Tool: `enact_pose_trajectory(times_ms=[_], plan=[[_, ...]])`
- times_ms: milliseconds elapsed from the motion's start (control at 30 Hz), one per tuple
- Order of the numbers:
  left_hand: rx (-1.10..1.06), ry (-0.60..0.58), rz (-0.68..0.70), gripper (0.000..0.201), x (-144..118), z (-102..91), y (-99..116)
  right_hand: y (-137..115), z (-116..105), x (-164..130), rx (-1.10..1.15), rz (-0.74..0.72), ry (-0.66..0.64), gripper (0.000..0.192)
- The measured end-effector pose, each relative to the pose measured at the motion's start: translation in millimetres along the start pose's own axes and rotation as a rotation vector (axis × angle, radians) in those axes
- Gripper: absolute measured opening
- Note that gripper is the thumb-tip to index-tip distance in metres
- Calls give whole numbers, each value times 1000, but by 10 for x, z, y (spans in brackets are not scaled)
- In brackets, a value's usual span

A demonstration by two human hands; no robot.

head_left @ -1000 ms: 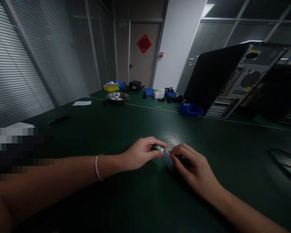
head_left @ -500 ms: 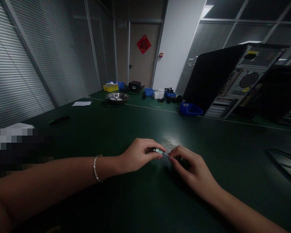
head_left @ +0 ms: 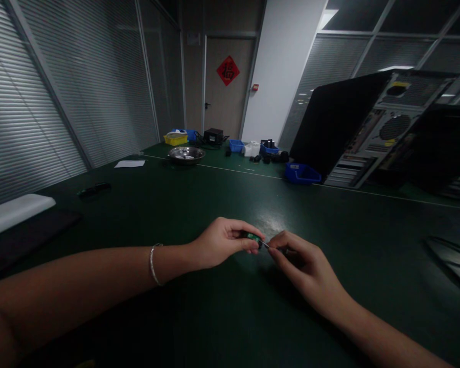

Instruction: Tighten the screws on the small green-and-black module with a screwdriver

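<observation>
Between the thumb and fingers of my left hand is a small green circuit board, partly covered by the fingertips. A silver bracelet rings that wrist. My right hand pinches a thin screwdriver, of which mainly the slim metal shaft shows; its handle is hidden in the hand. The shaft points left and meets the right end of the board, though I cannot make out the exact contact. Both hands are close together just above the dark green table.
At the back right stands a computer tower beside a blue bin. Farther off are a metal bowl and a yellow bin. A black cable lies right; dark small parts and a white object lie left.
The circuit board has turned in my left hand, so its pale face shows less and a greener side shows. The screwdriver stays at its end; both hands have barely shifted.
</observation>
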State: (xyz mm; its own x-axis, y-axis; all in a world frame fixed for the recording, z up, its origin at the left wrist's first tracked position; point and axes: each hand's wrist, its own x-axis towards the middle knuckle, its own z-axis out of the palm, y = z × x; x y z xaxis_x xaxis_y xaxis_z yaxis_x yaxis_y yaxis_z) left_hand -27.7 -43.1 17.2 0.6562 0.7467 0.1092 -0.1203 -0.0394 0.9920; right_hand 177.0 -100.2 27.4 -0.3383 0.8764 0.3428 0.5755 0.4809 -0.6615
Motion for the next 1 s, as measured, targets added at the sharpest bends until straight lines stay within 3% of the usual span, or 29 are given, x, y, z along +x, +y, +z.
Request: enact_pose_trajectory(times_ms=[167,400,667,1000], plan=[[-33,-20,-6,24,10,-9,-25,-25,0,2,-11,-24,19,17],[394,39,179,20,-68,16,49,-10,-5,-8,-83,-76,4,13],[48,-12,49,23,-22,14,6,-54,4,-7,-38,-106,29,13],[11,46,16,30,0,12,-18,-25,5,-3,-65,-30,57,12]])
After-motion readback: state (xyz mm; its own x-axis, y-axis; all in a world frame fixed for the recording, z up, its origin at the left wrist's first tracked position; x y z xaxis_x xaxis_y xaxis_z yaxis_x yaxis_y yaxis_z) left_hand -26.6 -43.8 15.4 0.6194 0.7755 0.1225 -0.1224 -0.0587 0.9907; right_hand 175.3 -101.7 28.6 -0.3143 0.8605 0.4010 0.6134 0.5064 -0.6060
